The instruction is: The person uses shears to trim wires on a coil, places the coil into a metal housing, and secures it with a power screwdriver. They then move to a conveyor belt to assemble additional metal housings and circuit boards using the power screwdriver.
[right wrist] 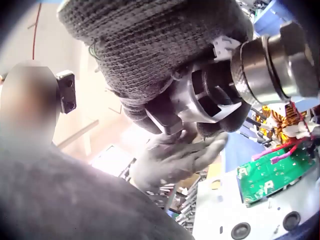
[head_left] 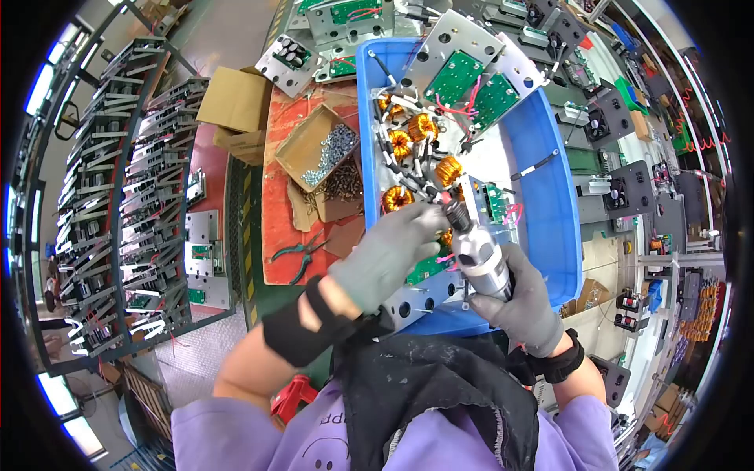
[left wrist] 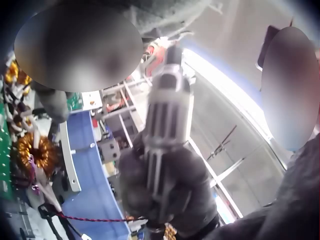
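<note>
Head view: right hand (head_left: 528, 306), grip curled around silver tool (head_left: 484, 271), positioned over blue tub (head_left: 559, 228) at 6 o'clock. Left hand (head_left: 393, 255), grip extended, at tool's 9 o'clock.

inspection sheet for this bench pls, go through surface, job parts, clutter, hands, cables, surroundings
surface: red tabletop, blue bin on it
job's things: silver tool; copper-wound coils and green circuit boards in the bin
clutter: open carton of small fasteners; pliers beside the bin
hands: right hand grips the tool; left hand open near its front end; both gloved
cables: pink wires at the boards; dark-and-white leads tangled round the coils
surroundings: stacked metal parts to the left; spills: nothing seen
</note>
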Available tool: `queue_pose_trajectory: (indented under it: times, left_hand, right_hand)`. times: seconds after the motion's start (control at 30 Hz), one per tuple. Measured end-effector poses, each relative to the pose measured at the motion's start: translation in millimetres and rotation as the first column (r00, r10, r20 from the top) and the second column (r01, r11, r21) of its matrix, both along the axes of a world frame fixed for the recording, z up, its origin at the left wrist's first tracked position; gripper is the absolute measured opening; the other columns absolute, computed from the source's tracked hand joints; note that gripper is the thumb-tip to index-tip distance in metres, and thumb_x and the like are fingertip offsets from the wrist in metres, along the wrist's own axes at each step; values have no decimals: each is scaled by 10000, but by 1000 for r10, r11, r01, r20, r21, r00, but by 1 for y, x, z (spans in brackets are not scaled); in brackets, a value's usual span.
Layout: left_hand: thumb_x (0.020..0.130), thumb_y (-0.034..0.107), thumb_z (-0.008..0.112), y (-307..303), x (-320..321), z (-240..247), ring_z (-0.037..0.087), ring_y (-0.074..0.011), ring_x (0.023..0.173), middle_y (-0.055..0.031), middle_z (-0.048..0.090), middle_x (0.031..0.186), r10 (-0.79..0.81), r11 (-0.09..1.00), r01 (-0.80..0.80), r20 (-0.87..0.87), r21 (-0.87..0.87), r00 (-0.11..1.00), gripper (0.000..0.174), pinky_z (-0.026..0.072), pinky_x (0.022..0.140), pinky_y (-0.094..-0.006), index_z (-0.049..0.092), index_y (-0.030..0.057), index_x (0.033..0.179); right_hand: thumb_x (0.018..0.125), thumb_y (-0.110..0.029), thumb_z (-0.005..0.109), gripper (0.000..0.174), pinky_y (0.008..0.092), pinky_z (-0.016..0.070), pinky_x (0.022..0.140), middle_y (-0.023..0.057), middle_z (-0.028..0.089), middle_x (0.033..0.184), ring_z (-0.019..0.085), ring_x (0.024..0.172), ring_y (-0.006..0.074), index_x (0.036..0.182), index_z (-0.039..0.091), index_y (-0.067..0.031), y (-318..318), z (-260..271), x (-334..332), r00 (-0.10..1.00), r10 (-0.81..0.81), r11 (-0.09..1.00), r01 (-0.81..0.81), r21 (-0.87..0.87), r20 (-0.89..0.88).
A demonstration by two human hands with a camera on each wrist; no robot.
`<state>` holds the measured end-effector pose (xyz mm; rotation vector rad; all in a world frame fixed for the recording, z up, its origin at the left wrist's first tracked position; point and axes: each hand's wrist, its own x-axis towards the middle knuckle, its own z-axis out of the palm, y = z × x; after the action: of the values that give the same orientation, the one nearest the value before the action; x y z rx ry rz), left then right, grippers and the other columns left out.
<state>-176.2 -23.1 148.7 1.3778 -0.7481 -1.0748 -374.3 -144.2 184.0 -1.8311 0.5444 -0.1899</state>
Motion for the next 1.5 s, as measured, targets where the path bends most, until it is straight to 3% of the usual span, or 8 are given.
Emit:
queue_pose_trajectory:
  times: [0.1, 0.23, 0.47, 0.5, 0.53, 0.63, 0.8, 1.5]
  left_hand:
    - [838, 153, 691, -53, 16, -24, 651, -283, 987, -107, 666, 1069, -359, 868, 462, 872, 182, 332, 325, 539, 841, -373, 614, 65, 1140]
    - [752, 115, 787, -105, -12, -31, 633, -302, 977, -138, 634, 1053, -626, 754, 437, 739, 491, 250, 512, 539, 838, -384, 578, 54, 1215]
    - [813, 126, 742, -162, -16, 22, 652, -295, 846, -148, 620, 971, -288, 940, 185, 373, 287, 882, 345, 562, 759, -405, 557, 28, 1088]
    - [832, 143, 731, -171, -14, 33, 653, -312, 844, -151, 621, 962, -268, 912, 366, 945, 185, 188, 317, 562, 754, -414, 559, 28, 1072]
    - [825, 148, 739, -189, -25, 40, 651, -331, 846, -158, 621, 949, -375, 921, 341, 670, 189, 640, 325, 557, 756, -416, 563, 22, 1068]
    - [871, 190, 715, -251, -59, 34, 654, -308, 818, -132, 623, 892, -242, 882, 428, 969, 199, 48, 277, 547, 677, -380, 585, 24, 1050]
    - [991, 294, 574, -285, -113, 14, 579, -147, 784, -40, 585, 898, -510, 849, 491, 61, 194, 858, 296, 489, 679, -268, 601, 20, 1098]
    - [998, 329, 570, -41, -5, 67, 542, -77, 583, -37, 607, 751, 220, 975, -216, -221, 46, 950, 310, 486, 543, -235, 595, 24, 1048]
  right_hand:
    - [751, -117, 777, 455, 307, 501, 693, 70, 628, 895, 589, 771, 139, 1127, 541, -18, -4, 5, -1, 982, -158, 965, 132, 226, 104]
    - [706, -51, 704, 476, 330, 517, 683, 95, 641, 914, 616, 773, 158, 1152, 543, -10, -15, 35, -19, 914, -356, 851, 232, 470, 194]
    - [815, -418, 753, 598, 215, 419, 481, 81, 503, 913, 497, 605, 117, 1177, 465, -39, -72, 73, -123, 536, -426, 896, 363, 256, 729]
    - [818, -437, 740, 603, 214, 393, 485, 74, 488, 907, 475, 600, 111, 1179, 462, -41, -72, 71, -133, 526, -447, 875, 425, 231, 724]
    - [821, -456, 727, 608, 213, 367, 490, 66, 472, 901, 453, 595, 105, 1180, 459, -44, -72, 70, -143, 514, -469, 849, 486, 206, 718]
    - [807, -334, 781, 606, 226, 482, 497, 103, 501, 933, 537, 619, 144, 1194, 444, -11, -71, 59, -164, 391, -583, 768, 551, 326, 712]
    - [768, -307, 802, 613, 249, 517, 501, 99, 533, 886, 586, 623, 159, 1163, 456, 11, -71, 46, -179, 394, -680, 705, 584, 403, 618]
    - [764, -201, 811, 513, 301, 497, 727, 95, 662, 889, 611, 784, 140, 1170, 572, 0, -34, 37, -36, 994, 9, 1000, -7, 25, -109]
